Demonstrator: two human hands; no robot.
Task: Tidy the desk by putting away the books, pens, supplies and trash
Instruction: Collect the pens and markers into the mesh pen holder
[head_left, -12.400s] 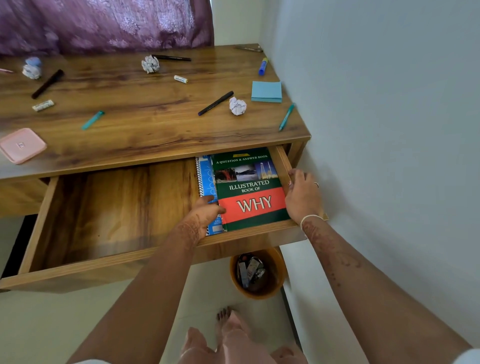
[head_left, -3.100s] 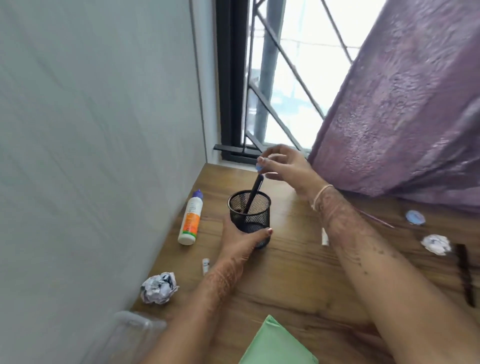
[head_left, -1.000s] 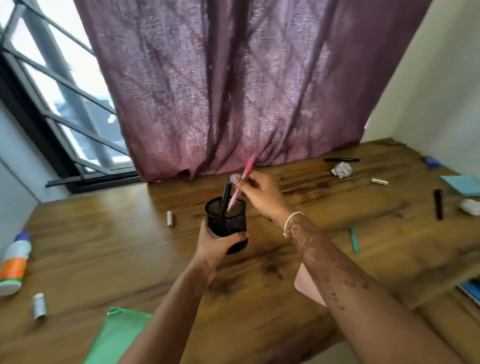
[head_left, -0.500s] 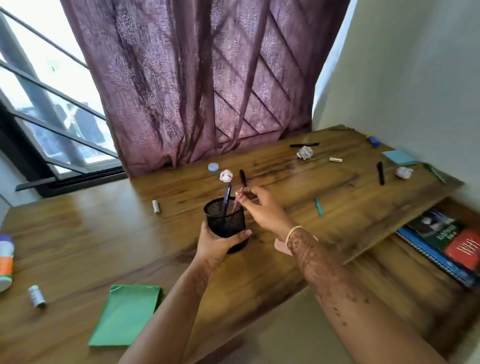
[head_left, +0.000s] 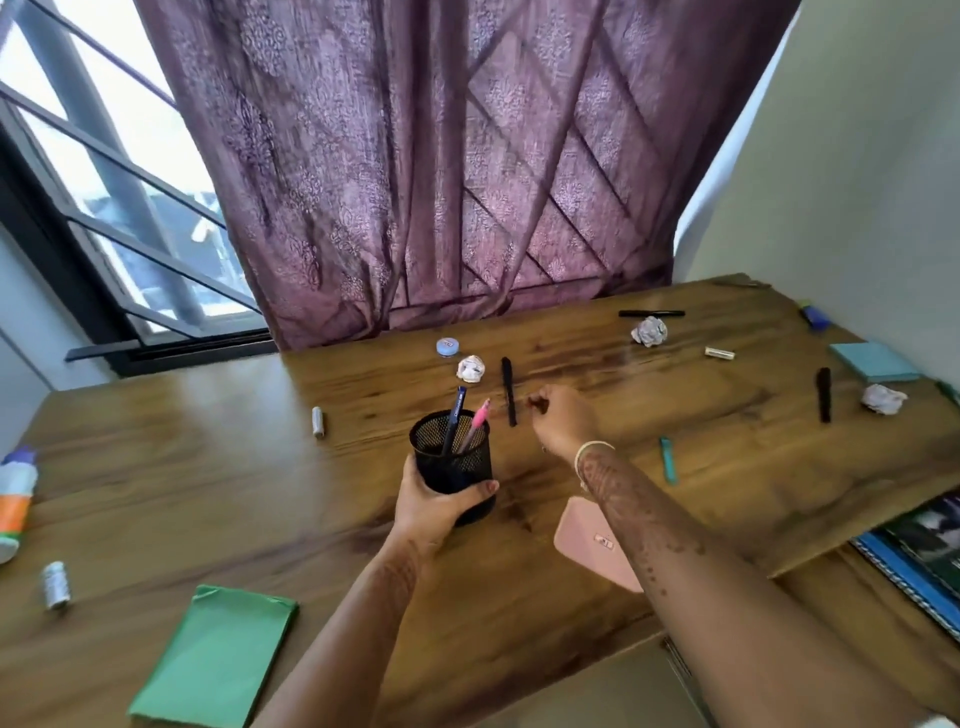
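Observation:
My left hand (head_left: 439, 506) grips a black mesh pen cup (head_left: 451, 457) on the wooden desk (head_left: 208, 467). A blue pen (head_left: 457, 410) and a pink pen (head_left: 480, 418) stand in the cup. My right hand (head_left: 563, 421) hovers to the cup's right with fingers loosely curled and nothing in them, just right of a black pen (head_left: 509, 389) lying on the desk. Crumpled paper balls (head_left: 471, 368) (head_left: 649, 331) (head_left: 883, 399) lie further back and to the right.
Another black pen (head_left: 824, 393), a teal pen (head_left: 669, 460), a pink case (head_left: 592, 543), a green pad (head_left: 218, 657), a blue sticky pad (head_left: 865, 361), a glue bottle (head_left: 13, 504) and small erasers lie about. Books (head_left: 924, 556) sit in the open drawer at right.
The pink pen has left my right hand and now stands in the cup. My right hand has moved right and away, toward the black pen on the desk.

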